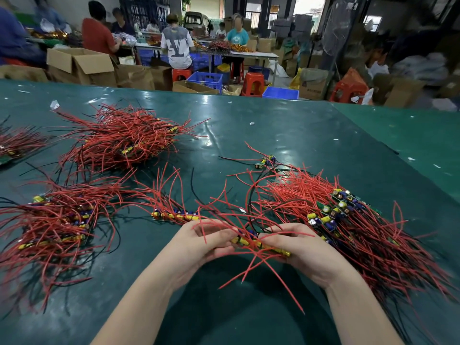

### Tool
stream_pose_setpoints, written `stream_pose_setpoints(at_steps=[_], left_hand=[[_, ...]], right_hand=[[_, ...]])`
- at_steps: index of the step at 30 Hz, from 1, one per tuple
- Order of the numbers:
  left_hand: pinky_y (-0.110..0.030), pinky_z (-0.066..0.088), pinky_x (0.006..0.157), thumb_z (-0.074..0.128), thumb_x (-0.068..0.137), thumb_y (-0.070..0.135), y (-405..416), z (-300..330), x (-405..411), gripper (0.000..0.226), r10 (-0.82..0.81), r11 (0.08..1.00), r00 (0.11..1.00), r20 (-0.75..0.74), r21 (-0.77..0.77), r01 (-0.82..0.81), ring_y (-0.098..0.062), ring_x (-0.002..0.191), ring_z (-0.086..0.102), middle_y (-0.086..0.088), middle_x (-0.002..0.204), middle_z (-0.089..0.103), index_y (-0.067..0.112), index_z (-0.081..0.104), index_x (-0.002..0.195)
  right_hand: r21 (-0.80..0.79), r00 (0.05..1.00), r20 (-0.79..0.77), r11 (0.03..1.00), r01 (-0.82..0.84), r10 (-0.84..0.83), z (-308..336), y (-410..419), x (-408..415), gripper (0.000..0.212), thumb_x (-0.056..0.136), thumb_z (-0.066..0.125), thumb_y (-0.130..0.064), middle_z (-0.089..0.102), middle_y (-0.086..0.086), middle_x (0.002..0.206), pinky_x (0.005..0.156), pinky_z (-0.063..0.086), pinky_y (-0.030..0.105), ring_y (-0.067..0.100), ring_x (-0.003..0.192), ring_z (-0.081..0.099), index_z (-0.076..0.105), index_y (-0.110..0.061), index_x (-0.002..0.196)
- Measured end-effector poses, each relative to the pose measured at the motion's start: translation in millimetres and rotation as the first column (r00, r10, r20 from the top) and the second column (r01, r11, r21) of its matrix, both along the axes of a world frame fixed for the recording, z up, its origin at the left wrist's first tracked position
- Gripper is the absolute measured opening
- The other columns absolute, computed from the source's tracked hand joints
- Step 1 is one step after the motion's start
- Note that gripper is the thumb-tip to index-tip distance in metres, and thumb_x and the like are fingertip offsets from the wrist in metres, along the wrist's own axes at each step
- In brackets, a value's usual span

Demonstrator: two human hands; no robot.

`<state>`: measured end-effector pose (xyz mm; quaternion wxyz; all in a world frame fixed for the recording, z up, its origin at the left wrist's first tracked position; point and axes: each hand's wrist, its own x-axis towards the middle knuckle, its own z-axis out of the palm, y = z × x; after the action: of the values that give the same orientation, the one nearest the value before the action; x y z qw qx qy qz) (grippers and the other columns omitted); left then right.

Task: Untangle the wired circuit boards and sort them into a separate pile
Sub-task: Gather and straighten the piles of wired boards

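Both hands hold a small bunch of wired circuit boards [251,241] just above the green table, red wires fanning out above and below. My left hand [199,242] grips its left end, fingers curled around boards and wires. My right hand [298,247] pinches its right end, by the yellow capacitors. A large tangled heap of boards with red wires [348,220] lies right beside my right hand. A short row of boards [174,214] lies just beyond my left hand.
More heaps of red-wired boards lie at the left [54,225], far left [17,143] and back centre-left [124,138]. A lone board [266,161] sits behind the right heap. Beyond the green table [298,125] people work among cardboard boxes, blue crates and red stools.
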<state>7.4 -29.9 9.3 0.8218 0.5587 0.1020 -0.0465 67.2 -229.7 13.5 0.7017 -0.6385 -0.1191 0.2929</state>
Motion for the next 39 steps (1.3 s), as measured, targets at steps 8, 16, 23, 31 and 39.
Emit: stream_pose_setpoints(at_steps=[8, 16, 23, 31, 39], left_hand=[[-0.015, 0.051, 0.052, 0.071, 0.062, 0.017, 1, 5, -3, 0.008, -0.045, 0.999, 0.999, -0.009, 0.014, 0.045, -0.006, 0.055, 0.066, -0.005, 0.066, 0.072, 0.009, 0.074, 0.062], [-0.018, 0.052, 0.052, 0.071, 0.065, 0.014, 0, 3, -1, 0.008, -0.073, 0.984, 0.996, -0.053, -0.165, 0.063, -0.005, 0.046, 0.058, -0.004, 0.056, 0.056, 0.009, 0.074, 0.06], [-0.017, 0.054, 0.057, 0.077, 0.06, 0.021, 2, 5, 0, 0.012, -0.108, 0.977, 0.992, -0.062, -0.192, 0.094, -0.01, 0.059, 0.051, -0.007, 0.071, 0.053, 0.01, 0.074, 0.063], [-0.016, 0.052, 0.053, 0.072, 0.063, 0.016, 5, 8, -2, 0.008, -0.131, 0.965, 0.99, -0.045, -0.233, 0.117, -0.005, 0.049, 0.049, -0.003, 0.063, 0.061, 0.009, 0.075, 0.065], [-0.011, 0.049, 0.047, 0.077, 0.053, 0.016, 2, 6, -2, 0.008, -0.054, 0.932, 0.986, -0.158, -0.363, -0.007, -0.007, 0.049, 0.058, -0.004, 0.064, 0.065, 0.011, 0.072, 0.057]], right_hand=[[0.052, 0.998, -0.05, 0.998, -0.025, 0.027, 4, -1, -1, 0.006, 0.063, 0.077, -0.016, 0.074, -0.002, 0.072, 0.066, 0.054, 0.018, 0.008, 0.069, 0.07, 0.078, -0.019, 0.068], [0.069, 0.988, -0.152, 0.998, 0.009, 0.002, 9, 2, -5, 0.006, 0.06, 0.079, -0.015, 0.072, 0.0, 0.067, 0.058, 0.053, 0.019, 0.006, 0.06, 0.067, 0.077, -0.013, 0.065], [0.086, 0.986, -0.162, 0.996, 0.037, -0.022, 9, 7, -8, 0.011, 0.063, 0.082, -0.01, 0.071, -0.002, 0.066, 0.058, 0.053, 0.018, 0.003, 0.059, 0.066, 0.076, -0.02, 0.061], [0.099, 0.988, -0.153, 0.995, 0.021, -0.006, 10, 9, -9, 0.01, 0.063, 0.083, -0.015, 0.072, -0.003, 0.067, 0.059, 0.055, 0.019, 0.004, 0.061, 0.067, 0.076, -0.022, 0.062], [0.134, 0.98, -0.196, 0.991, 0.006, 0.021, 11, 14, -13, 0.012, 0.055, 0.083, -0.025, 0.066, -0.004, 0.062, 0.055, 0.048, 0.017, 0.005, 0.053, 0.056, 0.074, -0.019, 0.06]])
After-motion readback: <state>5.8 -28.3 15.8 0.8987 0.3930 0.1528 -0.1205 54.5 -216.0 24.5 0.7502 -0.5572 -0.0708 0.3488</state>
